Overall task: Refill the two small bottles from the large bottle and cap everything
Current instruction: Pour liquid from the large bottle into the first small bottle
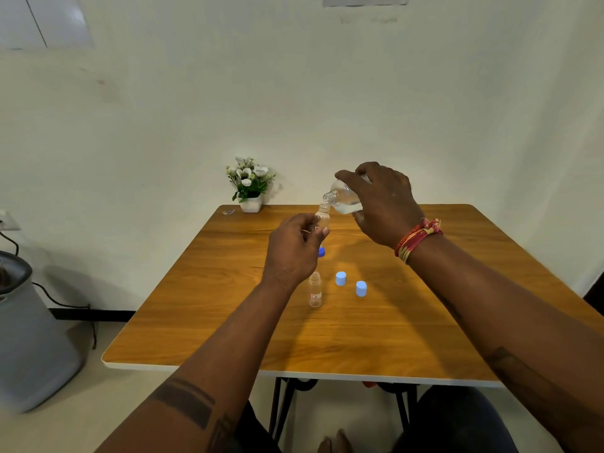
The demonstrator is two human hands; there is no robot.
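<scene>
My right hand (385, 204) grips the large clear bottle (344, 199), tipped so its threaded neck meets the mouth of a small clear bottle (323, 217) that my left hand (294, 250) pinches above the wood-grain desk (202, 315). A second small bottle (315, 289) stands uncapped, near two pale blue cylindrical caps (341, 278). A darker blue cap (322, 252) peeks from behind my left hand.

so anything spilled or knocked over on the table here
Nothing stands out. The table shows no puddle, the second small bottle stands upright, and both light blue caps sit upright beside it. The large bottle is tilted only for pouring.
</scene>
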